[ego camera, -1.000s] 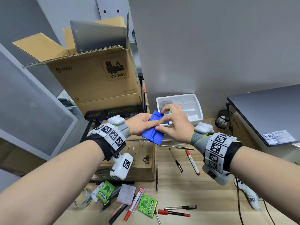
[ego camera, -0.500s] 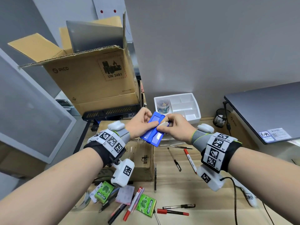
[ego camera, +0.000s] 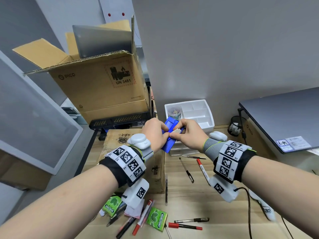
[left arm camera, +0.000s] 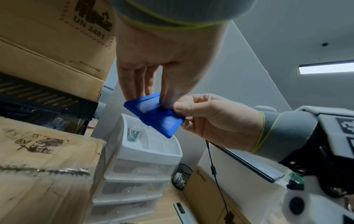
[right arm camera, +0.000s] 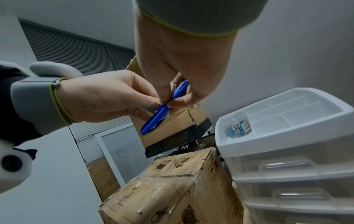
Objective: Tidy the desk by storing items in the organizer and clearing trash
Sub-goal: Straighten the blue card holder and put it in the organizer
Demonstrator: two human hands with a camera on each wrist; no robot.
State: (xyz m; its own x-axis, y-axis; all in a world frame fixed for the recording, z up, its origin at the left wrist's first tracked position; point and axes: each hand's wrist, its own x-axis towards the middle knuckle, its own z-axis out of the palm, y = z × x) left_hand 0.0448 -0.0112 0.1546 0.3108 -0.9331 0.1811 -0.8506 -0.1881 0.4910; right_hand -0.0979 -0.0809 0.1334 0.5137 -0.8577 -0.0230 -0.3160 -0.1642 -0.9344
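Both your left hand point(ego camera: 156, 133) and right hand point(ego camera: 187, 135) pinch the flat blue plastic case point(left arm camera: 153, 114), up in the air by the white plastic organizer point(ego camera: 205, 107). It looks light, stiff and a bit slippery, so hold it by its edges.

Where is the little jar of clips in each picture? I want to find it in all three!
Head view: the jar of clips sits in the back left corner of the white organizer, just above the hands.
Left wrist view: jar at centre, below the blue case.
Right wrist view: jar at right, in the tray's near corner.
Shared landmark: the white organizer.
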